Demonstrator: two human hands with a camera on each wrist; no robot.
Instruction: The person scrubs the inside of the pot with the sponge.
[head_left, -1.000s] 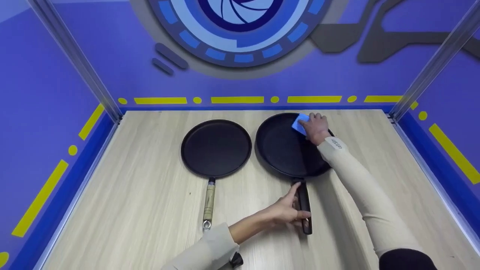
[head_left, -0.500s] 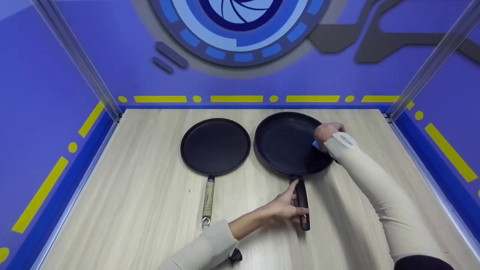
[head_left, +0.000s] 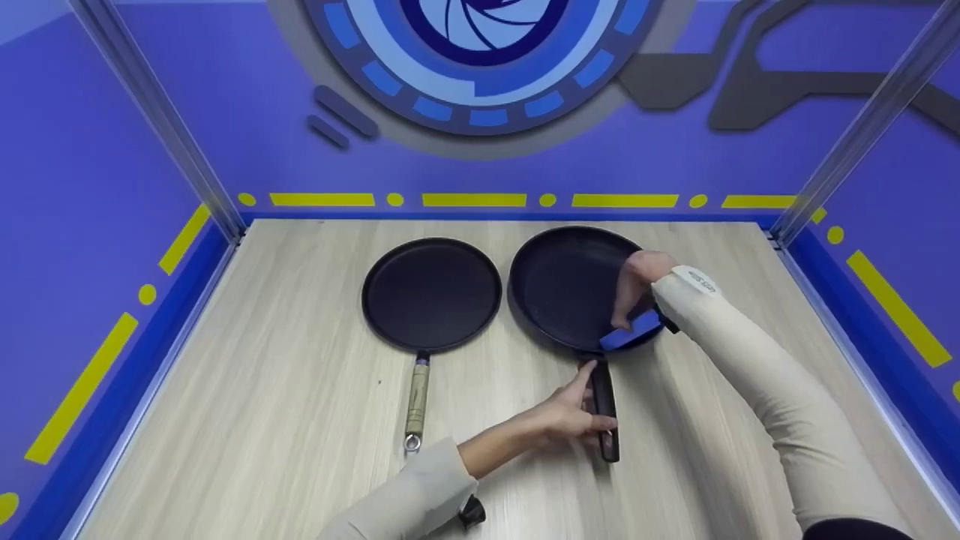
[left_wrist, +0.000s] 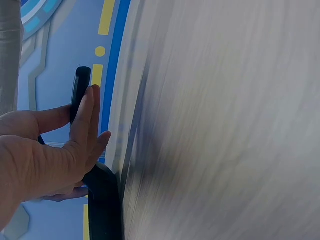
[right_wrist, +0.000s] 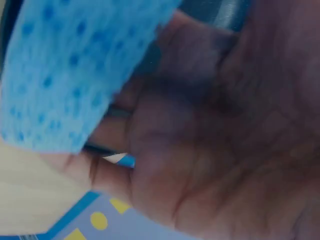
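Here, left hand grips black handle, right hand pinches sponge inside that pan.

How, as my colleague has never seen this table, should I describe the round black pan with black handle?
On the pale wood-grained table, look right of the round black pan with the khaki handle. There, the right hand holds a blue sponge inside the black-handled pan. Unlike its neighbour's, its handle, in the left hand, is plain black.
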